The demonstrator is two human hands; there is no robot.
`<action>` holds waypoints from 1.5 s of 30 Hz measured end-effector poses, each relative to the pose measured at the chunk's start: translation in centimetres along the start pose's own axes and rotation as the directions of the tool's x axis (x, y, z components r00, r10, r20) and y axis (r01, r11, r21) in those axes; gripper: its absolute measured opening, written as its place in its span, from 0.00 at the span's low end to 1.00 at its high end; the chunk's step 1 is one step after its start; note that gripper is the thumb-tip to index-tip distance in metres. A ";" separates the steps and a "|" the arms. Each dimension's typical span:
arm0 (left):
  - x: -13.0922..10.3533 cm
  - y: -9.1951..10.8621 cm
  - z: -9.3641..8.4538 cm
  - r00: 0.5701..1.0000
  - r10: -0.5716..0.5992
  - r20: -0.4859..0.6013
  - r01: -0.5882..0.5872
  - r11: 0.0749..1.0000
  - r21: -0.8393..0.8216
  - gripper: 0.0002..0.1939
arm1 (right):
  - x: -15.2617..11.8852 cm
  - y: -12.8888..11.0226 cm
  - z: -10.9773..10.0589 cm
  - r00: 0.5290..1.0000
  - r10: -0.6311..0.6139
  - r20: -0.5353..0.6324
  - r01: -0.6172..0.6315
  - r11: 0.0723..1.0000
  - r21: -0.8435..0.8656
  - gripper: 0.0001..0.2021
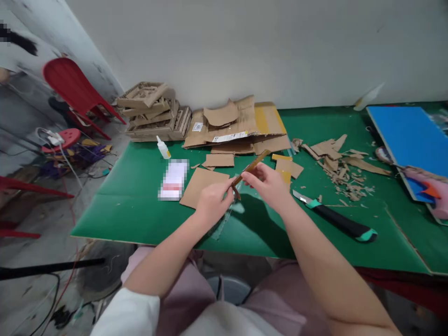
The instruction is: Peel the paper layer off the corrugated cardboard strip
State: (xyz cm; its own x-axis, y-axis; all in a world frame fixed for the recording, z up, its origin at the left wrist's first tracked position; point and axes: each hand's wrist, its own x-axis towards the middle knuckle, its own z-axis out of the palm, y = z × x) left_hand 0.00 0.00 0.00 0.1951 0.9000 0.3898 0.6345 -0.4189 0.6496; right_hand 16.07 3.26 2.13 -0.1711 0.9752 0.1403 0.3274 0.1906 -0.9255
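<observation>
A narrow cardboard strip point(257, 161) is held up over the green table between my two hands. My left hand point(214, 198) pinches its near end, where a small curled flap hangs down. Farther along, the fingers of my right hand point(263, 181) are closed on the same strip. A square cardboard piece point(199, 184) lies just left of my left hand, partly covered by it. Clear tape point(222, 226) trails beneath my hands. To the right, a utility knife point(339, 219) with a black and teal handle rests with its blade out.
Stacked cardboard frames point(154, 114) and a folded carton point(238, 121) stand along the wall. A white glue bottle point(163, 148) is at the left. Torn cardboard scraps point(336, 163) are heaped on the right, near a blue board point(402, 140). A red chair point(73, 88) stands beyond the table.
</observation>
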 end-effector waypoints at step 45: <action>-0.8 4.2 -2.5 0.898 0.308 -0.314 -0.362 0.923 -0.131 0.19 | -5.9 -5.6 -0.5 0.829 -0.544 -0.129 0.457 0.792 -0.405 0.06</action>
State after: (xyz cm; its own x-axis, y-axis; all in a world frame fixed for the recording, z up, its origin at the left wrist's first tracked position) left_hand 0.69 -2.82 4.03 0.1361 0.6413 0.7551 0.4169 -0.7285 0.5436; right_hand 15.75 -3.55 6.72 -0.2002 0.7190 0.6656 0.5578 0.6422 -0.5259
